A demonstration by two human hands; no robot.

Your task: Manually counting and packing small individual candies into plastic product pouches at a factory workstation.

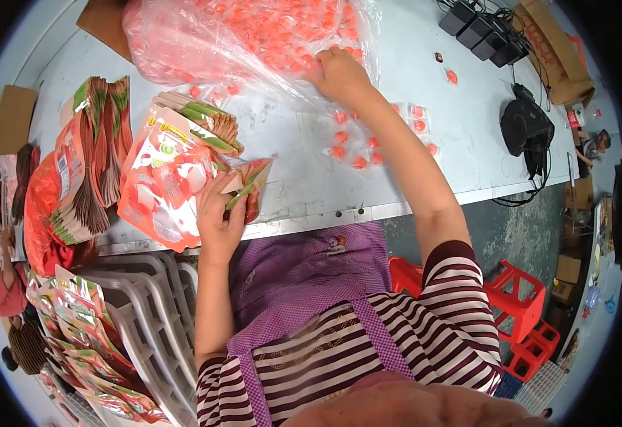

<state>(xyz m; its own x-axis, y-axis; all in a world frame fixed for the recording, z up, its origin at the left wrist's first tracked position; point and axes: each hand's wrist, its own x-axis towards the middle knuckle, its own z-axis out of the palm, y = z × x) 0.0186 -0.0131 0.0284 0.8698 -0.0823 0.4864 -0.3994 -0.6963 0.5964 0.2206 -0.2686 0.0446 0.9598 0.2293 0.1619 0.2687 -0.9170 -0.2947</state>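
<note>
My left hand [220, 217] is closed on the edge of a red, white and green foil pouch [252, 186] at the table's front. Beneath and beside it lie more flat pouches [158, 181], with a fanned stack [208, 121] behind them. My right hand [343, 75] reaches forward to a large clear plastic bag [197, 43] full of small wrapped red-orange pieces. Its fingers curl down at the bag's right side, and the fingertips are hidden, so what they hold does not show. Several loose wrapped pieces [359, 162] lie on the table under my right forearm.
Bundles of pouches [87, 160] and a red plastic bag [44, 206] sit at the left. Filled pouches lie in stacked grey trays [147, 313] below. Black adapters [478, 32], a black bag [526, 128] and cables occupy the right; red stools [514, 302] stand on the floor. Other people are at the sides.
</note>
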